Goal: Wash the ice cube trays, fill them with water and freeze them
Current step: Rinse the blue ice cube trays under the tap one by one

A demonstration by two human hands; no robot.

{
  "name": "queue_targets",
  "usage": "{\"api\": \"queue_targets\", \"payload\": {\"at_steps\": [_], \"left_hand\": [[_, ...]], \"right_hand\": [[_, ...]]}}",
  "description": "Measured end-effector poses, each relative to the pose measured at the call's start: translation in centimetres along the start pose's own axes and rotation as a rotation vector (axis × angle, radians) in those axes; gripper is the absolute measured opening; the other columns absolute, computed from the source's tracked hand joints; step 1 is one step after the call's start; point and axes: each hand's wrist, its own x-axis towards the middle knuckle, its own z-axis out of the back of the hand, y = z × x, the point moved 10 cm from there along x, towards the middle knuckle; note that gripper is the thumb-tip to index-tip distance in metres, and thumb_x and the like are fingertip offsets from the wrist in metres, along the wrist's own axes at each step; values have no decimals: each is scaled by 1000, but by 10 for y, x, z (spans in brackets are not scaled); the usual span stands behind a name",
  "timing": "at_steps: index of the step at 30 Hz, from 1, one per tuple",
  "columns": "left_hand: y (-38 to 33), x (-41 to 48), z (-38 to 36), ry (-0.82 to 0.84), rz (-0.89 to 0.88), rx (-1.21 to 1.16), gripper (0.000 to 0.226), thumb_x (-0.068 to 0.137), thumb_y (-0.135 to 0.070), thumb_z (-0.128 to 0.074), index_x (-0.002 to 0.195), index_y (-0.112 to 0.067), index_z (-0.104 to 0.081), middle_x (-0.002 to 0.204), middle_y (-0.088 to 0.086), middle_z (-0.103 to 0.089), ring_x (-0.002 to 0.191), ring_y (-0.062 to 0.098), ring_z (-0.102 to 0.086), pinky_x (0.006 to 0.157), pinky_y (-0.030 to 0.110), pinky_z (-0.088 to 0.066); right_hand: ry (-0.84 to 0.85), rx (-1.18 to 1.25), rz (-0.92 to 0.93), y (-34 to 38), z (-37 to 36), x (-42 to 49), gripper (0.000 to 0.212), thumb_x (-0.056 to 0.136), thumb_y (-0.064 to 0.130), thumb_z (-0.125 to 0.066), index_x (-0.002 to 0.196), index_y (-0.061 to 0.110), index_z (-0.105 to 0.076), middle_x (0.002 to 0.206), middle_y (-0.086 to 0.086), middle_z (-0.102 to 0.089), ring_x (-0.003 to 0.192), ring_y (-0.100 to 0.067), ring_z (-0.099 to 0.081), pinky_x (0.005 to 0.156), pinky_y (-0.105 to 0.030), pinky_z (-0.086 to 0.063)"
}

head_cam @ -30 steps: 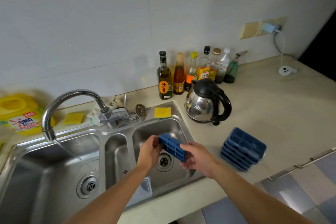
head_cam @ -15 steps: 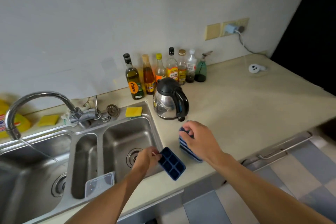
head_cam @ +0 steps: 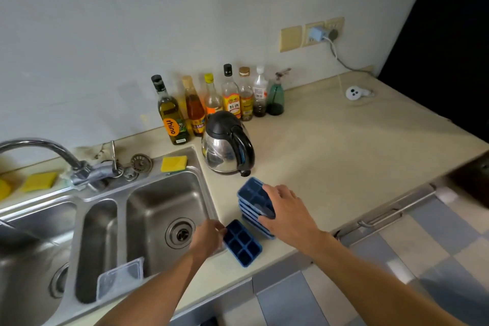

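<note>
A single blue ice cube tray [head_cam: 243,243] lies cells-up on the counter beside the right sink basin [head_cam: 169,209]. My left hand [head_cam: 207,237] grips its near-left end. Just to the right stands a stack of several blue ice cube trays [head_cam: 252,202]. My right hand [head_cam: 284,209] rests on top of the stack, fingers curled over the top tray's edges. The faucet [head_cam: 45,151] arcs over the left basin.
A steel kettle [head_cam: 227,145] stands right behind the stack, with a row of bottles [head_cam: 219,100] at the wall. A yellow sponge [head_cam: 174,163] lies on the sink rim. A clear plastic container [head_cam: 120,276] leans in the middle basin. The beige counter [head_cam: 344,156] stretches right.
My left hand carried the single tray from over the sink basin to the counter and lowered it. My right hand let go of that tray and took hold of the stack's top.
</note>
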Motion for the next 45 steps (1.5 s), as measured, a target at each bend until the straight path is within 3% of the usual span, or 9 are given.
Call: {"api": "queue_targets", "payload": {"at_steps": [7,10,16,21,25,27,31,37,45], "left_hand": [[4,-6,30,-98,12,-70,28,103,-35,-57,88,-14,-67,80,1,-68,70,18,-63,67,31,-50],[10,-15,52,-137,32,-329,32,103,-34,-54,91,-8,-68,87,10,-73,82,28,-70,78,44,-57],[39,-58,92,-189,36,-893,47,103,-55,-46,106,-15,-71,96,12,-76,81,21,-71,69,34,-57],[86,-79,135,-207,39,-1062,63,102,-67,-29,116,-24,-73,103,6,-79,90,22,-76,86,43,-58],[141,-80,169,-222,102,-1231,68,98,-71,-31,102,-23,-79,105,11,-78,82,20,-75,67,34,-60],[174,-77,188,-229,133,-1301,70,98,-71,-31,110,-19,-76,111,15,-76,97,29,-74,83,45,-61],[248,-66,231,-231,166,-1358,72,98,-71,-29,118,-17,-72,114,16,-75,110,35,-71,105,58,-50],[343,-49,278,-213,268,-1342,68,93,-75,-36,112,-21,-74,103,9,-79,88,22,-77,69,38,-61],[376,-28,287,-104,335,-1285,74,90,-82,-36,114,-23,-73,102,7,-79,95,25,-76,81,46,-63]], "right_hand": [[-59,117,66,25,9,15,63,94,36,-66,149,24,-37,135,-2,-43,123,-21,-45,103,-32,-46],[-68,187,125,51,9,24,63,93,36,-67,148,26,-39,135,1,-44,123,-18,-47,102,-31,-45],[-3,311,254,134,-20,39,67,89,42,-72,147,29,-42,137,4,-46,116,-9,-50,98,-25,-41],[83,359,329,221,-65,40,67,86,51,-72,144,31,-46,126,7,-50,101,-4,-52,70,-6,-37],[173,398,293,282,-102,51,65,79,62,-65,135,30,-55,115,8,-59,95,-4,-58,76,-17,-45],[218,436,281,318,-124,58,67,70,67,-60,127,31,-59,105,14,-62,90,4,-59,74,-16,-46],[301,428,275,394,-176,70,64,68,64,-61,124,32,-59,106,12,-65,87,7,-60,68,-12,-44],[423,377,207,473,-250,85,65,72,58,-68,130,33,-54,110,11,-66,90,-1,-64,71,-20,-49],[466,352,149,500,-282,101,74,72,58,-69,138,29,-50,109,9,-68,95,-10,-68,86,-32,-58]]}}
